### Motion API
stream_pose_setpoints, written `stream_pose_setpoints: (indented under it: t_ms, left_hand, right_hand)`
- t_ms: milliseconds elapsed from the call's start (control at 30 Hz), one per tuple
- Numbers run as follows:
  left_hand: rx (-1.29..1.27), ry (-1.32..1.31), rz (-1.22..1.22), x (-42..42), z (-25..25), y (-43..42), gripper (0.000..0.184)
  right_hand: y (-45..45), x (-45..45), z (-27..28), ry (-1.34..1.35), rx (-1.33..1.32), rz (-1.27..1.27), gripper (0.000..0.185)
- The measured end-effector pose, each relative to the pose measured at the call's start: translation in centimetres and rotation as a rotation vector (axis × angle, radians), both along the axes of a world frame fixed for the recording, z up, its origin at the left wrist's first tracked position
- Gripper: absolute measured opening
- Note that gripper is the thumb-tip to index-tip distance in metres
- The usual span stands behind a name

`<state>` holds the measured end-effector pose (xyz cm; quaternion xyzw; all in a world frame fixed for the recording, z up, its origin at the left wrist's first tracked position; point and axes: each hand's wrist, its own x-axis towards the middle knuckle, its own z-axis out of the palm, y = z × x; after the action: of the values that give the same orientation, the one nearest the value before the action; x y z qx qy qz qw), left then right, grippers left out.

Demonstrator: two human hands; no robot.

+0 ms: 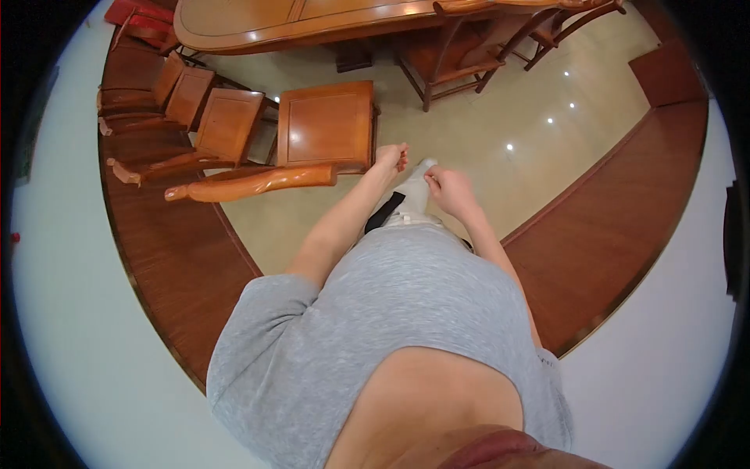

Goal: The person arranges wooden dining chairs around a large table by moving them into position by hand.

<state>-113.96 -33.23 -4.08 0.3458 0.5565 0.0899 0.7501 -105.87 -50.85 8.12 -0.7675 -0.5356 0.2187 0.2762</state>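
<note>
My left hand (392, 157) is held out in front of my waist, beside the corner of a wooden chair seat. Its fingers are curled in and nothing shows between them. To the right, my right hand (451, 191) has its thumb and fingers pressed together beside my light trousers (414, 200); whatever it may hold is too small to tell. A black strap-like piece (385, 213) lies at my waist, below the left hand. The two hands are apart.
Wooden chairs (326, 125) stand ahead and to the left. A large wooden table (234, 23) is at the top, with more chairs (461, 66) at its right. Brown wooden bands (617, 203) run along both sides of the shiny tiled floor (539, 102).
</note>
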Motion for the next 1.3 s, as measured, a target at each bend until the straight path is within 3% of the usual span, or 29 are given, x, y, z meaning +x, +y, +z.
stream_pose_setpoints:
  t_ms: [167,233,433,500,567,667,700,733,800,833,933,967,1033,1067,1133,1233,1300]
  left_hand:
    - [-0.111,-0.022,0.095,8.3,0.3,1.8,0.023]
    - [-0.229,-0.174,0.153,11.4,-0.6,4.0,0.027]
    - [-0.316,-0.391,0.270,21.9,4.5,11.7,0.064]
    - [-0.376,-0.426,0.257,24.7,6.5,13.7,0.063]
    - [-0.472,-0.477,0.232,27.2,7.5,15.6,0.065]
    - [-0.432,-0.423,0.206,29.4,9.3,15.8,0.057]
    - [-0.495,-0.516,0.264,29.1,8.4,16.2,0.046]
    - [-0.498,-0.512,0.265,29.1,7.6,16.9,0.046]
    - [-0.638,-0.742,0.278,28.6,6.1,17.8,0.039]
    - [-0.666,-0.881,0.247,28.4,5.6,18.0,0.036]
    - [-0.477,-0.670,0.449,28.6,8.2,16.8,0.033]
    - [-0.470,-0.660,0.471,28.5,7.8,16.7,0.033]
    - [-0.377,-0.712,0.385,28.3,6.0,17.4,0.019]
    - [-0.370,-0.707,0.404,28.1,5.5,17.6,0.019]
    - [-0.394,-0.752,0.442,28.0,5.0,17.9,0.020]
    - [-0.235,-0.722,0.369,27.6,4.8,17.6,0.021]
    - [-0.300,-0.699,0.533,28.0,4.8,17.5,0.024]
  right_hand:
    - [-0.6,7.1,0.2,0.031,-0.006,-0.173,0.029]
    - [-0.4,10.2,-0.1,0.028,0.008,-0.211,0.029]
    - [1.3,21.3,3.6,-0.046,-0.040,-0.298,0.028]
    - [1.4,24.6,4.6,-0.082,-0.043,-0.330,0.028]
    - [2.3,27.7,5.8,0.063,0.009,-0.501,0.025]
    - [3.3,30.1,4.6,0.064,0.133,-0.532,0.024]
    - [3.7,31.1,4.4,0.066,0.135,-0.539,0.024]
    - [4.6,31.7,4.7,0.034,0.170,-0.495,0.025]
    - [6.2,33.9,5.0,0.016,0.192,-0.440,0.028]
    - [7.4,35.3,5.1,-0.028,0.291,-0.443,0.034]
    - [11.0,40.3,7.7,-0.248,0.502,-0.347,0.049]
    - [11.9,41.9,8.3,-0.230,0.498,-0.333,0.049]
    - [14.4,45.4,8.7,-0.511,0.702,-0.268,0.047]
    - [15.3,47.2,8.0,-0.496,0.704,-0.254,0.047]
    - [17.0,50.4,7.5,-0.766,0.636,-0.134,0.041]
    - [18.2,52.3,7.3,-0.660,0.541,0.002,0.039]
    - [19.0,53.3,8.1,-0.586,0.434,0.055,0.038]
